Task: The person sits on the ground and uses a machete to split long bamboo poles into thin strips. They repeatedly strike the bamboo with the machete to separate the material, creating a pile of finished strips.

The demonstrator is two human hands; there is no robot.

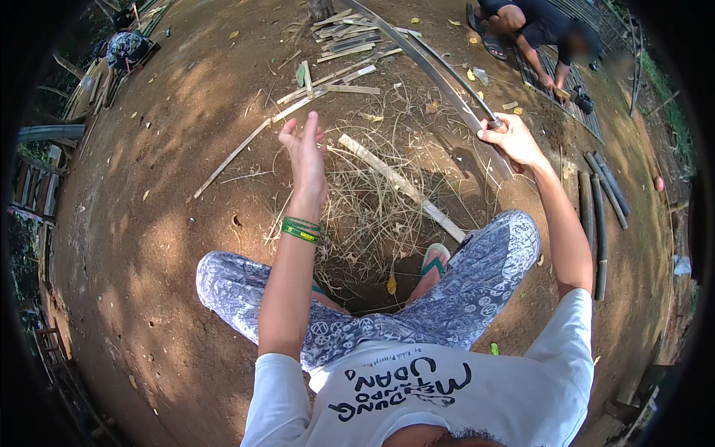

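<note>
You sat low over bare brown earth with your knees apart in grey patterned trousers. Your right hand (510, 141) was closed around the near end of a long, thin, curved strip of split bamboo (417, 52), its fingers wrapped fully about the strip. From your fist the strip arched away toward the top of the view, passing over a loose pile of short cut bamboo slats (346, 41) lying on the dirt. Your left hand (305, 153) was raised in front of you, open, fingers spread and pointing away, holding nothing and touching nothing; a green and yellow wristband (301, 230) sat on that wrist. Under and between your hands lay a tangle of dry, straw-coloured bamboo shavings (365, 201), and across it rested a pale, straight length of split bamboo (402, 186), running diagonally toward your foot in a green flip-flop sandal (434, 257). To your right, well apart from the strip, several dark round bamboo poles (598, 216) lay side by side on the ground. Farther off, at the upper right, another person (536, 30) crouched over a woven bamboo panel (570, 93), with a hand down on it.
</note>
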